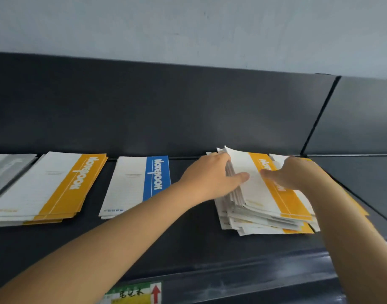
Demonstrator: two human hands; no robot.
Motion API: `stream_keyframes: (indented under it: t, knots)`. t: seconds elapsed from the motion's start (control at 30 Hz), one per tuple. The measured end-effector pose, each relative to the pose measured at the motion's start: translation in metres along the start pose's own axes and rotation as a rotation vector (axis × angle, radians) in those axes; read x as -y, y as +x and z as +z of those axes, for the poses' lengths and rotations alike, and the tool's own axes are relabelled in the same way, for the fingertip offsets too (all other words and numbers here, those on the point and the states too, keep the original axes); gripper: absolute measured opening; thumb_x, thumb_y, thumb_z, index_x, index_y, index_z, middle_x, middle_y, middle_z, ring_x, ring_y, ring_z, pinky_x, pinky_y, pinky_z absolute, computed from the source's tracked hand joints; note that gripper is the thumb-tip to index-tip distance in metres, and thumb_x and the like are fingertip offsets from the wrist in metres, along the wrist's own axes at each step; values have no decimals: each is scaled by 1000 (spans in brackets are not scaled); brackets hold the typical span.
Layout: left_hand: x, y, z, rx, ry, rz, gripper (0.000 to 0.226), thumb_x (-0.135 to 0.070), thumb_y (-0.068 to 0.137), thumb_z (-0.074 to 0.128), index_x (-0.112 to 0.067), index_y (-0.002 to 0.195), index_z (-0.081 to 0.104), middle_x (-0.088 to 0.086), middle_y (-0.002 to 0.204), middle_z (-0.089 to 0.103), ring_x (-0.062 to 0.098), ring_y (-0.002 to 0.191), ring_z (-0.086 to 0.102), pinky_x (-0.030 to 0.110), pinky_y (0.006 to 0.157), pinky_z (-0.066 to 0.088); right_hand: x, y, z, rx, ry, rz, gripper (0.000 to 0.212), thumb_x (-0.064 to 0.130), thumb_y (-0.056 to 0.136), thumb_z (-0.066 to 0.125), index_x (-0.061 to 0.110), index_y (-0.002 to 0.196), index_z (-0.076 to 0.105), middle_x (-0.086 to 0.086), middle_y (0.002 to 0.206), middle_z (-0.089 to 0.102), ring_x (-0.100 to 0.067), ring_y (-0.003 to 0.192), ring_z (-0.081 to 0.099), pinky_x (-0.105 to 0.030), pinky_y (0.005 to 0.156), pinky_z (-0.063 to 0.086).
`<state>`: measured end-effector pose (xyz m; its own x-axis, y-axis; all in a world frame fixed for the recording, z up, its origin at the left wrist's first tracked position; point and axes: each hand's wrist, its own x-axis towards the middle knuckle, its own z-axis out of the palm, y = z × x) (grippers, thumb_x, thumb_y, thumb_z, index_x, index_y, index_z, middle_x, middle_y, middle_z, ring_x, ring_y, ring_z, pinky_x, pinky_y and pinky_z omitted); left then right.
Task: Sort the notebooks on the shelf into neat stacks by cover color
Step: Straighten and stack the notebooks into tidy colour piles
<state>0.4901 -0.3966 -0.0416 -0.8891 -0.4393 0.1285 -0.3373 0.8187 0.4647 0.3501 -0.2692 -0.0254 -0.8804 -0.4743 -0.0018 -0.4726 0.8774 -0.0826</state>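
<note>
On the dark shelf (188, 233) lie a yellow-banded notebook stack (54, 185) at the left and a blue-banded notebook stack (140, 183) in the middle. At the right sits an untidy pile of notebooks (265, 218). Its top few, headed by a yellow-banded notebook (273, 194), are tilted up on their left side. My left hand (210, 178) grips that raised left edge, thumb on the cover. Over the yellow band lies my right hand (291, 172), pressing on the cover; its fingertips are hidden.
A grey notebook stack (4, 170) lies at the far left edge. The shelf's dark back panel (188, 110) rises behind everything. A green and yellow price label (133, 294) with a red arrow sits on the shelf's front lip. A panel seam (319, 115) runs at the right.
</note>
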Motion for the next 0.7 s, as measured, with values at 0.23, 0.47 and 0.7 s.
stream_keyframes:
  t: [0.23,0.47,0.7]
  knots:
    - [-17,6,14,51,89,-58,66,-63,88,52,-17,133,43,-2,131,54,19,111,54,38,85,50,-6,-7,13,-19,60,1,49,61,87,50,12,83,49,1,68,47,-21,74,49,-27,59,38]
    - [-8,3,-4,-23,-303,-156,70,-34,89,67,-21,149,32,-3,144,46,14,125,48,27,90,43,19,-18,-2,15,338,-164,52,55,89,52,4,101,53,-2,82,59,-12,68,51,-26,60,41]
    - [30,-22,-44,-236,-839,-314,58,11,90,54,-15,141,46,-20,95,62,1,91,61,27,83,52,64,-29,-8,-12,630,-321,30,35,90,59,11,108,56,-1,95,63,-20,83,61,-33,71,51]
